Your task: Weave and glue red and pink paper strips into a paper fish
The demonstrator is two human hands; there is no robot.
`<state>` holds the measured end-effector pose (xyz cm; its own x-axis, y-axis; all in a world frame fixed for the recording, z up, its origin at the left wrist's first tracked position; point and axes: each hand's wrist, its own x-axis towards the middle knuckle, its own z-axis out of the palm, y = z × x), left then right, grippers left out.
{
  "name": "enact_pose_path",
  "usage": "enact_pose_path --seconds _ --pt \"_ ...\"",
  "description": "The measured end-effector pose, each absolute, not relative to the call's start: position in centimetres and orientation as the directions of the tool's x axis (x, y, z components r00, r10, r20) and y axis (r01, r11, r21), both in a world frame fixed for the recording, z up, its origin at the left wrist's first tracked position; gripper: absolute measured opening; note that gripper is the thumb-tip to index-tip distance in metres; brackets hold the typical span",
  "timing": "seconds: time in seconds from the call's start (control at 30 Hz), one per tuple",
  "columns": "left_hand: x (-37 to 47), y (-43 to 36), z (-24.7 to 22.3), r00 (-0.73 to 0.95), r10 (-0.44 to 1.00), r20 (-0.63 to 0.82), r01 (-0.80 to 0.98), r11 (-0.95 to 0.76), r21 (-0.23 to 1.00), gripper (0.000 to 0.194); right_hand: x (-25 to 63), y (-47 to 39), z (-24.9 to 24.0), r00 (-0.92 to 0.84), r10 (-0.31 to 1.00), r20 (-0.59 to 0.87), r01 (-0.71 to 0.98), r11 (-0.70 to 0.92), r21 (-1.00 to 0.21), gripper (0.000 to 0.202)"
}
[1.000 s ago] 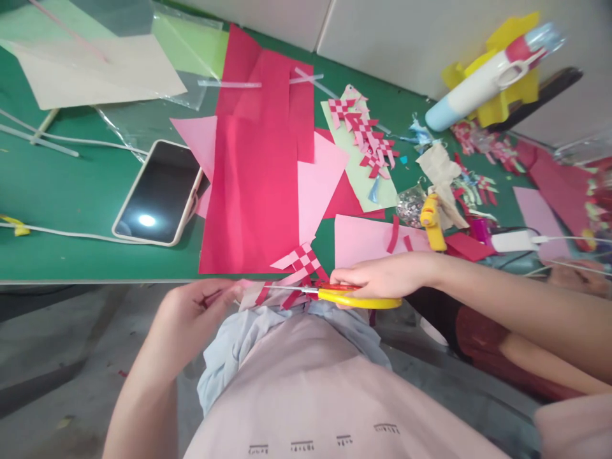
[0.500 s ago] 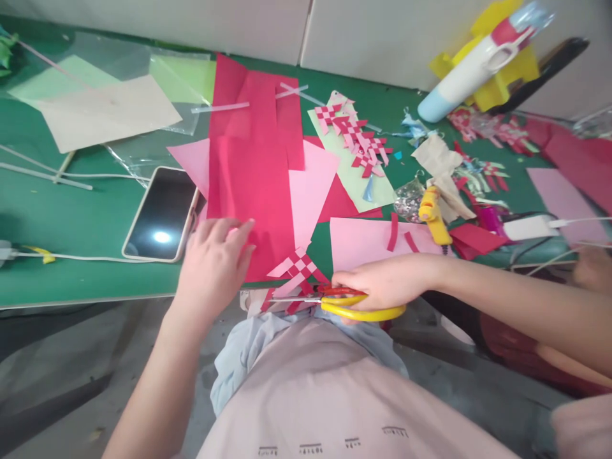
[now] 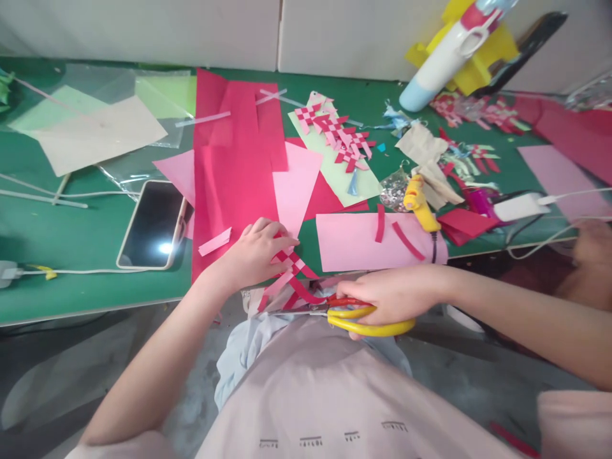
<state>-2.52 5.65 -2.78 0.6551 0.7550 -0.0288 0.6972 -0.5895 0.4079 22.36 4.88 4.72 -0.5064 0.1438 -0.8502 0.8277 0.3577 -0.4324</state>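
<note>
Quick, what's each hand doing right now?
Left hand: at the woven paper; can't tell if gripping.
Right hand: closed, holding scissors.

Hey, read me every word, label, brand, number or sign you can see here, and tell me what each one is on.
No text can be read for certain.
Pink shirt: small print under four short dark lines, too small and blurred to read.
Scissors: no lettering I can make out.
Phone: dark screen with a bright glare, no text visible.

woven piece: red-pink check | scissors: yellow-red handles | table: green
</note>
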Motion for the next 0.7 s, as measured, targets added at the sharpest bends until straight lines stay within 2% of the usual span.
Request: enact_pose_path --seconds 0.13,0.3,0.47,0.53,0.6,0.63,0.7 --pt "-2.4 5.7 -2.8 0.674 0.735 -0.071 0.711 -0.621 0.328 0.042 24.3 3.6 5.0 -0.518 0.197 -0.832 0.846 0.265 -0.464 0.033" --pt "-2.3 6.0 -2.8 0.701 0.708 -0.084 0.694 -0.652 0.305 0.037 26.3 2.2 5.1 -0.515 0.211 -0.831 0.857 0.134 -0.497 0.035" --pt "-1.6 6.2 -2.0 0.71 0.697 -0.101 0.69 -0.659 0.3 0.031 27.4 1.2 5.1 -0.523 0.239 -0.818 0.852 0.119 -0.51 0.038" --pt "-1.4 6.3 -1.4 0.698 0.707 -0.111 0.695 -0.633 0.341 0.023 27.9 0.8 5.0 -0.523 0.232 -0.82 0.848 0.045 -0.528 0.037" --pt "-1.5 6.3 -0.6 0.656 0.735 -0.17 0.717 -0.537 0.445 0.009 28.4 0.4 4.7 -0.518 0.23 -0.824 0.841 -0.039 -0.539 0.035" --pt "-1.7 6.2 -0.2 0.619 0.756 -0.213 0.73 -0.455 0.509 0.004 28.6 0.2 4.5 -0.515 0.233 -0.825 0.837 -0.068 -0.543 0.035" --pt "-2.4 5.7 0.4 0.512 0.807 -0.293 0.741 -0.243 0.627 0.007 29.2 -0.2 4.1 -0.524 0.243 -0.816 0.822 -0.107 -0.56 0.035"
